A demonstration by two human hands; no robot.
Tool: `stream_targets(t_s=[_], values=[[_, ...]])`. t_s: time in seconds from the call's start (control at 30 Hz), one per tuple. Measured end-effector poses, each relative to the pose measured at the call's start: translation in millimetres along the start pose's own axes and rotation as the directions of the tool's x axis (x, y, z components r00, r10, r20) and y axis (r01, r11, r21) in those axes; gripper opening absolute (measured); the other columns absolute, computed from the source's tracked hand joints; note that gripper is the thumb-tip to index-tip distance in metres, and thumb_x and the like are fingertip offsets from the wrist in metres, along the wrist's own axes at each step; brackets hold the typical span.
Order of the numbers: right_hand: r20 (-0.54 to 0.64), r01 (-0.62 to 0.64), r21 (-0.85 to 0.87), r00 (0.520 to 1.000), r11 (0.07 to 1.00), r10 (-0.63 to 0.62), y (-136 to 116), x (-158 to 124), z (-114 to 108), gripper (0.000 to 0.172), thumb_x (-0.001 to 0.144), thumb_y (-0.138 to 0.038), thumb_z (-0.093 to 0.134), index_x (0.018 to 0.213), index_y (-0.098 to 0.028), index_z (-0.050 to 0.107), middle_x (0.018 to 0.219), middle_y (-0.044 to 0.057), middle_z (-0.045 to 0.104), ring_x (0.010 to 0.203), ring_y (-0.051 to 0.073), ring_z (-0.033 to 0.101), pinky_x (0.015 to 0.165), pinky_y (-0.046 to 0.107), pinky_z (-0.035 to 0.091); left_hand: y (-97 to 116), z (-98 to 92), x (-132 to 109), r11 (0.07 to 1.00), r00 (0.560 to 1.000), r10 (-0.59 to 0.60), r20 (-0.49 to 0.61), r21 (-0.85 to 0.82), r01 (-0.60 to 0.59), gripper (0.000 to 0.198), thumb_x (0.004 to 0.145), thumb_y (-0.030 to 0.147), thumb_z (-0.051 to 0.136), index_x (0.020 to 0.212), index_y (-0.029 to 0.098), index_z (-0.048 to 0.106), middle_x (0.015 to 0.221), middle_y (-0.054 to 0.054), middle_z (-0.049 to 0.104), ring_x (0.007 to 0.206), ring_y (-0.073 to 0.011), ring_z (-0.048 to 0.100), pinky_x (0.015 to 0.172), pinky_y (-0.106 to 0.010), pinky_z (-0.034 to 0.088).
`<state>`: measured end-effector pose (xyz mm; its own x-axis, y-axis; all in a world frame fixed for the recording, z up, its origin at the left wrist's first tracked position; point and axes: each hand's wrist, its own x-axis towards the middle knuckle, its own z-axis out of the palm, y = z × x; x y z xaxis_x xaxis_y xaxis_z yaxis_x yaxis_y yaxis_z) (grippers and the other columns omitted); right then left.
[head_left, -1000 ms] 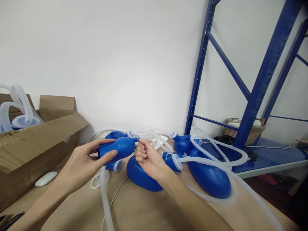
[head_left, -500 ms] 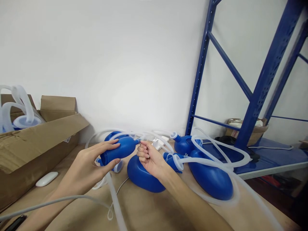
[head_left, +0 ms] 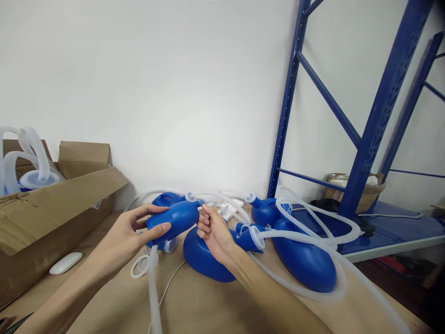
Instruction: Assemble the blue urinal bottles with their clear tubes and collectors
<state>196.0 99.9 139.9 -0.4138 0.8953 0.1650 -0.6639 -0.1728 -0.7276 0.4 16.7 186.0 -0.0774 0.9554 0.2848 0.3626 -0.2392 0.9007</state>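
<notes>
Tube [head_left: 153, 287] under held bottle [head_left: 178, 217], now steeper

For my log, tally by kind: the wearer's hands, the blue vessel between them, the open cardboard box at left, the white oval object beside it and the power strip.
Hands: 2 (left hand, right hand)
Blue vessel: 1
Cardboard box: 1
White oval object: 1
Power strip: 1
Total: 6

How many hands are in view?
2: the left hand grips a blue bottle-shaped piece on the left; the right hand is closed at that piece's narrow tip.
</notes>
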Motion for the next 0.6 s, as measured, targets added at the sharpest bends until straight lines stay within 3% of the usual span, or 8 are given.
stream_targets(t_s=[0.2,0.3,0.5,0.6], values=[[0.032,-0.049,0.073,0.998,0.996,0.047,-6,-1,0,0.043,0.072,-0.031,0.081,0.063,-0.02,0.041,0.055,-0.012,0.035,0.045,0.003,0.018,0.039,0.016,0.016,-5,-0.6,0,0.975,0.989,0.136,-0.063,0.184,-0.123,0.059,0.067,0.06,0.083,0.113,0.024,0.075,0.118,-0.007,0.077,0.096,-0.0325,0.077,0.085,-0.041,0.065],[0.036,-0.03,0.108,0.999,0.994,0.027,-4,0,0,0.042,0.074,-0.03,0.08,0.063,-0.02,0.041,0.056,-0.011,0.034,0.045,0.003,0.018,0.039,0.016,0.017,-5,0.2,-2,0.964,0.984,0.162,-0.076,0.226,-0.141,0.056,0.067,0.059,0.083,0.112,0.026,0.076,0.125,-0.006,0.075,0.097,-0.0313,0.077,0.087,-0.041,0.065],[-0.002,0.05,0.067,0.999,0.996,-0.05,2,0,4,0.043,0.071,-0.035,0.082,0.064,-0.02,0.041,0.056,-0.011,0.034,0.046,0.004,0.021,0.041,0.016,0.018,1,-1.8,-1,1.0,1.0,-0.014,-0.008,0.005,0.014,0.059,0.067,0.058,0.084,0.113,0.024,0.073,0.093,-0.006,0.08,0.078,-0.0283,0.078,0.067,-0.035,0.065],[-0.022,0.102,0.008,0.995,0.995,-0.101,5,0,3,0.044,0.07,-0.038,0.082,0.065,-0.021,0.042,0.056,-0.011,0.034,0.047,0.004,0.02,0.042,0.017,0.019,0,-2.0,3,0.992,0.995,-0.086,0.046,-0.087,0.09,0.057,0.066,0.057,0.084,0.108,0.021,0.073,0.09,-0.007,0.079,0.076,-0.0284,0.077,0.066,-0.037,0.064]])
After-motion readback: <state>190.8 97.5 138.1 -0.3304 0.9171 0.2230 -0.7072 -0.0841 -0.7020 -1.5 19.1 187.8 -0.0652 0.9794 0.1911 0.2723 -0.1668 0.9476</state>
